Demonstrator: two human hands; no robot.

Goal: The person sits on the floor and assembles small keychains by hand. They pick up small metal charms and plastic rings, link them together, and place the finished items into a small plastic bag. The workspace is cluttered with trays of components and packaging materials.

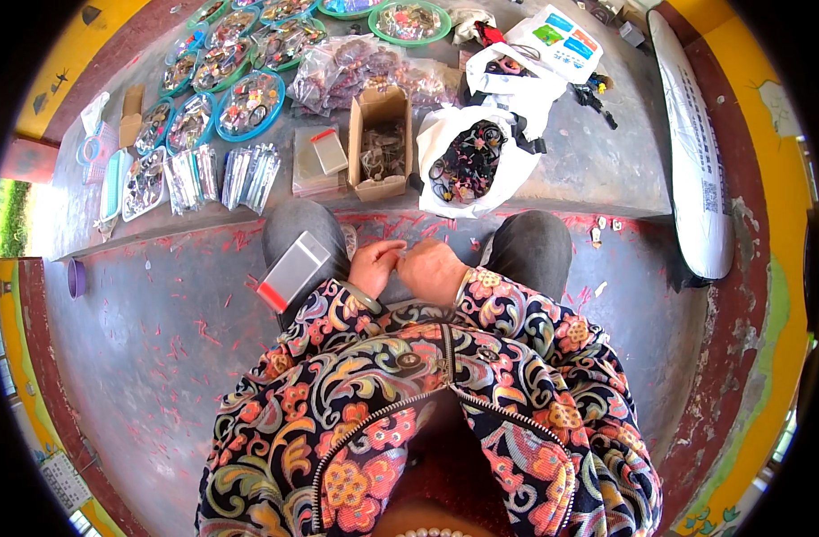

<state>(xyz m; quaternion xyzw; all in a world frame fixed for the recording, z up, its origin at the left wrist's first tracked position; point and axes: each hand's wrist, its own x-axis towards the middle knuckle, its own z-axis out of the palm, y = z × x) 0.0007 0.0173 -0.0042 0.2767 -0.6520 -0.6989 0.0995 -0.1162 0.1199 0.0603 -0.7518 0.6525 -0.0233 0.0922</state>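
Observation:
My left hand [372, 268] and my right hand [434, 272] meet between my knees, fingertips close together. Both are closed in a pinch; whatever sits between the fingers is too small to make out. On my left thigh lies a stack of clear plastic bags [299, 266] with a red strip at one end. In front of my knees stands an open cardboard box [366, 183] with small items inside. To its right, a white plastic bag [440, 202] gapes open, showing dark hair ties [470, 159] with coloured bits.
Several round trays [276, 115] of packed trinkets fill the platform's far left. Bundles of slim clear packets [251, 177] lie at its near edge. More clear bags [316, 172] rest beside the box. A long white package [691, 152] leans at right. A purple cup [76, 278] stands on the left.

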